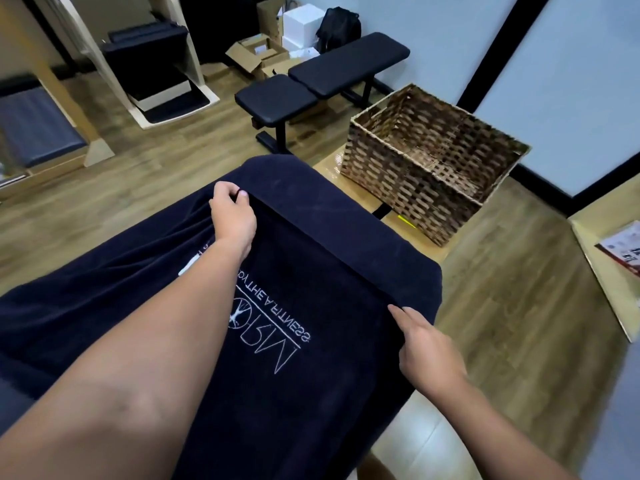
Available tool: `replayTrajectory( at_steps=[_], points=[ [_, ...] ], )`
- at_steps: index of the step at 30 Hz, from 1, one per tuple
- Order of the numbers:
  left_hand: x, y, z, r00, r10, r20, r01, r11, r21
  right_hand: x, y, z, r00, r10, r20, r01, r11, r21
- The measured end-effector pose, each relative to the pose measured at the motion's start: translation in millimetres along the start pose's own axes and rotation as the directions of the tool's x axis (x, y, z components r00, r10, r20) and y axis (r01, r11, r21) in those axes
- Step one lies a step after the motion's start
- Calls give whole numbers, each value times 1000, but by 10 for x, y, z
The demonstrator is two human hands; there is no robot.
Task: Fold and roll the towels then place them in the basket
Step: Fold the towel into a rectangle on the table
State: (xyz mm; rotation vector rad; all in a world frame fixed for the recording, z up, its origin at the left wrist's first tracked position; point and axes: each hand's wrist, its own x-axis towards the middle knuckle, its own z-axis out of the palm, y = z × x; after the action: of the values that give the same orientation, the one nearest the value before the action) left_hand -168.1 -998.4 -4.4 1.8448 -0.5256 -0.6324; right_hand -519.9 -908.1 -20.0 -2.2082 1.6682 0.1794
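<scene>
A dark blue towel [311,271] lies spread over a table and fills the centre and the lower left of the frame. It has white letters and a round logo sewn on it, and they read upside down and mirrored from here. Along its far side a narrow strip is folded over, and this fold runs from the upper middle of the frame down to the right.

The left hand [233,216] is at the upper end of this fold. Its thumb and fingers are curled and they pinch the edge of the towel. The right hand [427,351] is at the lower right end of the same fold. Its fingers are almost straight and close together, the tips touch the folded edge, and I cannot tell whether the thumb grips the cloth underneath.

The basket [398,188], brown and woven, stands in the upper right of the frame on the light wooden table [327,168], near the far corner of the towel but not touching it. No towel is visible inside it.

Behind, in the upper middle, a black bench [322,76] stands on the wooden floor, with open cardboard boxes [258,53] behind it.
</scene>
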Motion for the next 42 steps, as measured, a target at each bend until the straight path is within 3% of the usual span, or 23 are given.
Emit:
replayTrajectory(
  at_steps=[10, 16, 19, 21, 23, 27, 29, 33, 35, 38, 42],
  points=[
    [218, 408, 918, 993, 1, -119, 3, 1000, 30, 814, 880, -348, 991, -114, -64, 124, 972, 198],
    [306, 664, 1387, 990, 19, -141, -18, 1000, 10, 1155, 1193, -471, 993, -82, -90, 103, 959, 264],
    [294, 646, 1595, 998, 54, -40, -50, 995, 83, 1301, 1311, -415, 997, -79, 11, 74, 969, 235],
    [229, 520, 1646, 994, 54, 96, -75, 972, 222, 1352, 1329, -402, 991, 3, 131, -18, 994, 112],
    [140, 319, 1608, 970, 45, 239, -132, 924, 358, 1389, 1296, -414, 984, 73, 164, -68, 997, -33],
    [-107, -73, 1396, 932, 38, 361, -240, 812, 533, 1446, 1119, -289, 988, -154, -23, 153, 988, -27],
    [-240, -247, 1260, 908, 27, 418, -295, 749, 593, 1493, 995, -209, 961, -274, -20, 274, 961, -23],
    [-577, -536, 916, 871, 49, 488, -413, 612, 675, 1616, 681, -268, 972, -234, -1, 232, 963, -139],
    [-793, -651, 691, 881, 42, 470, -408, 571, 713, 1641, 503, -300, 974, -225, 3, 220, 953, -210],
    [-1151, -838, 312, 915, -20, 402, -334, 521, 786, 1634, 250, -228, 931, -362, 54, 363, 895, -259],
    [-1604, -1108, -284, 987, 31, 159, -156, 455, 877, 1463, -238, -51, 766, -623, 160, 643, 737, -207]
  ],
)
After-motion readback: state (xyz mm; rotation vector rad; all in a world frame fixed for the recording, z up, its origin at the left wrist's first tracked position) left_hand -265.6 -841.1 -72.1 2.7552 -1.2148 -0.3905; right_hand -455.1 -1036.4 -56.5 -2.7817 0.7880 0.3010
